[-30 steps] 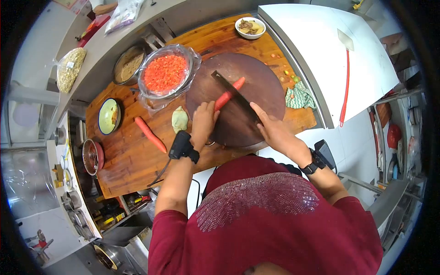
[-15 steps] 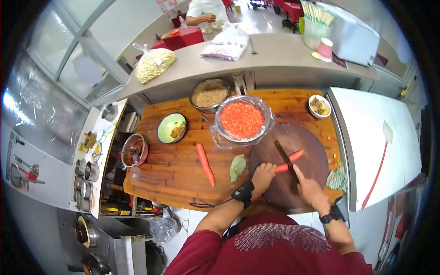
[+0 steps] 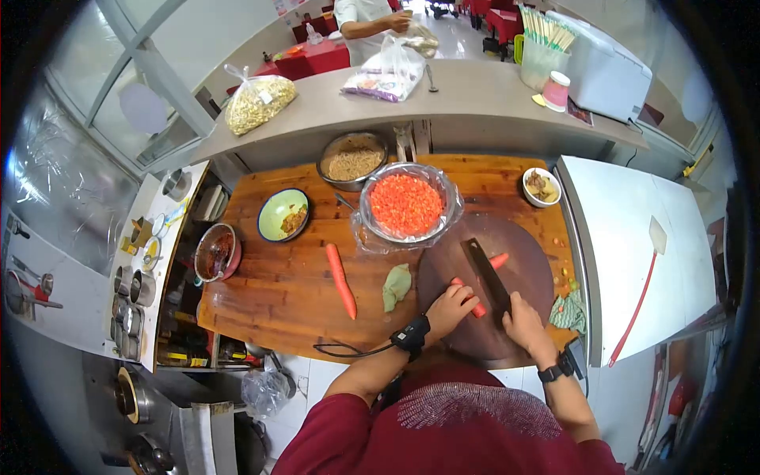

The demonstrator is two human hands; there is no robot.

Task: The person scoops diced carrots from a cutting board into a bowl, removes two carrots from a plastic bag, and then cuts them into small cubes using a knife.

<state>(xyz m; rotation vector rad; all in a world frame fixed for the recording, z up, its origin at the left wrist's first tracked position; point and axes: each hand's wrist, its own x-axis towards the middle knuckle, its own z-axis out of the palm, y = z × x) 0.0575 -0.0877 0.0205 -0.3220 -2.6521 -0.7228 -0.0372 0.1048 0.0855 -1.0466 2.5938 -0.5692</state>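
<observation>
My right hand (image 3: 524,324) is closed around the handle of a cleaver (image 3: 487,277), its dark blade lying across the round chopping board (image 3: 526,277). Under the fingers of my left hand (image 3: 451,310) is a carrot piece (image 3: 476,307), turned at an angle beside the blade. A second carrot piece (image 3: 499,260) lies on the far side of the cleaver, partly hidden by it. To the left on the wooden table rests a whole peeled carrot (image 3: 341,281). Between that carrot and the board sits a crumpled pale green cloth or leaf (image 3: 397,287).
A plastic-lined bowl of chopped red-orange bits (image 3: 406,206) touches the board's far edge. Behind it stands a metal bowl (image 3: 323,165). A green bowl (image 3: 273,215) and a red-brown bowl (image 3: 203,265) are leftward. A white bowl (image 3: 528,194) is far right. Across the counter, a person (image 3: 364,30) handles a bag.
The carrot under the cleaver was in line across the blade; now its near piece is turned and apart from the far piece. The person opposite has lifted a bag.
</observation>
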